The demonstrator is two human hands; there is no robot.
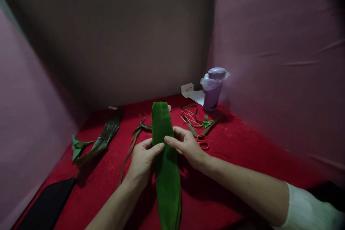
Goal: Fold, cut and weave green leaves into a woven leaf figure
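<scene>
Dark flat item (47, 205) at table's (105, 176) near-left corner; dried leaf (106, 136) along left edge. Left hand (144, 158), right hand (185, 145) both grasping long green leaf stack (165, 165), held above table's middle. Red scissors (203, 142), then purple cup (212, 95) by far-right corner.

The leaves (165, 172) and a black object (48, 203) were cut off by the bottom edge, the sleeve (309, 206) by the picture's corner. Some fingers of the left hand (142, 160) and right hand (190, 148) were hidden behind the leaves. The card's (187, 88) writing was too small to be read.
</scene>
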